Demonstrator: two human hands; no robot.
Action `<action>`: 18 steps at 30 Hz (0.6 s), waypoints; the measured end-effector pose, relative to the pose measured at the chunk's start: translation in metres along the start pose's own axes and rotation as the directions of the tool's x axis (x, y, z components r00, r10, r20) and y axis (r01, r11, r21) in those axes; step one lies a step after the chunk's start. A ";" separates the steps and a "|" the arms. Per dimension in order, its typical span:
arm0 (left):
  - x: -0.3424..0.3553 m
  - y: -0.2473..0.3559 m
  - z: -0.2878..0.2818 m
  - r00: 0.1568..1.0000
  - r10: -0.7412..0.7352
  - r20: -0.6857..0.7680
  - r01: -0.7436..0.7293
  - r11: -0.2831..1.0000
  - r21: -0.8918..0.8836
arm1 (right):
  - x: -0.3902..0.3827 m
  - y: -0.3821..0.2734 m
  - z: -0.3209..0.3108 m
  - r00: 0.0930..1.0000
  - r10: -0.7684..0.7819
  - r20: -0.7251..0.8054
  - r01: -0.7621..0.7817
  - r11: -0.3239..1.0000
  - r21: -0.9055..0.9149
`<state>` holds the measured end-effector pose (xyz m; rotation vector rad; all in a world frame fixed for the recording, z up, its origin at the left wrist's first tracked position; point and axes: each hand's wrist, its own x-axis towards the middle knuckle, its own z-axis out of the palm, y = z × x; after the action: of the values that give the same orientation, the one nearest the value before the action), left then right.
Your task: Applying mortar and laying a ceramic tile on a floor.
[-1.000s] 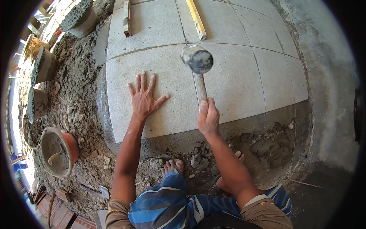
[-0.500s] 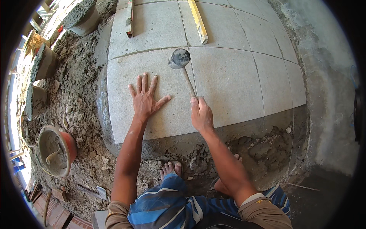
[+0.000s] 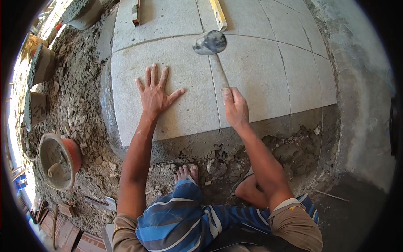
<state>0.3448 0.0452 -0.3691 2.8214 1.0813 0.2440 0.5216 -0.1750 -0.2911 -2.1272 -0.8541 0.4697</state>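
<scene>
My left hand [image 3: 155, 95] lies flat with its fingers spread on a pale grey speckled floor tile [image 3: 184, 113]. The tile sits at the near left corner of a tiled area, on wet mortar. My right hand [image 3: 235, 106] is closed round the wooden handle of a rubber mallet [image 3: 211, 43]. Its dark, scuffed head is up in front of the joint between the left tile and the neighbouring tile [image 3: 256, 80]. The head looks raised off the surface, though the gap is hard to judge.
A yellow spirit level [image 3: 218, 14] and a second level [image 3: 136, 16] lie on the farther tiles. Mortar-filled buckets [image 3: 40, 69] line the left, and a red-sided bucket [image 3: 72, 156] holds mortar and a tool. Rubble [image 3: 84, 113] covers the left ground; wet mortar [image 3: 289, 124] borders the near edge.
My right hand and the mallet have moved right and a little farther up in the picture. The whole view has shifted slightly; my left hand stays flat on the tile.
</scene>
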 end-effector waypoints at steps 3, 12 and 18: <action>-0.001 -0.001 0.004 1.000 -0.002 -0.025 0.002 1.000 0.007 | -0.028 0.020 -0.035 0.998 -0.051 0.047 0.051 0.999 0.004; 0.000 0.001 0.004 1.000 -0.008 -0.018 0.009 0.999 0.039 | -0.052 0.085 -0.067 0.952 0.049 0.302 0.096 0.890 -0.447; 0.000 0.001 0.003 1.000 -0.011 -0.014 0.011 1.000 0.016 | -0.018 0.059 -0.043 0.967 0.033 0.252 0.073 0.914 -0.399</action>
<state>0.3462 0.0439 -0.3717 2.8309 1.1060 0.2550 0.5578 -0.2385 -0.3095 -2.4673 -1.2046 0.6062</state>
